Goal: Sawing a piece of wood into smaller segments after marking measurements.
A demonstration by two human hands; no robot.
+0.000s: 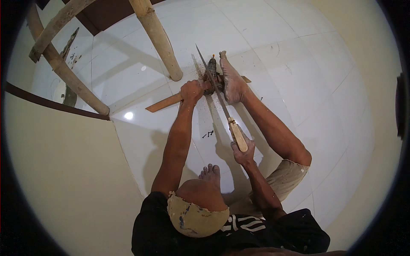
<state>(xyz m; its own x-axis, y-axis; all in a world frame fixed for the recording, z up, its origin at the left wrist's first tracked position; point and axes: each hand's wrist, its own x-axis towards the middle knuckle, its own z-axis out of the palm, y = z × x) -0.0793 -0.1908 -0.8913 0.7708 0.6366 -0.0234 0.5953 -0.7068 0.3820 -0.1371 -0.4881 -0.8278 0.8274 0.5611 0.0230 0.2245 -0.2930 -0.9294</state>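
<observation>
My right hand [245, 150] is wrapped around the pale wooden handle of a handsaw [222, 104]. Its long, narrow blade points away from me and crosses a reddish-brown wooden strip [165, 103] on the floor. The strip lies slantwise, and my left hand [193, 90] is closed on it just left of the blade. Under the strip and blade is a dark, elongated object [212, 64] with an orange tip; its kind is unclear. My right foot [232, 83] rests against the strip on the blade's right side.
Several dark screws [208, 134] lie on the white tiles between my arms. A thick round wooden pole [160, 47] stands ahead, and a pole frame [70, 77] leans at the left. Behind it are a broken wood piece [69, 44] and scraps. Walls rise at both sides.
</observation>
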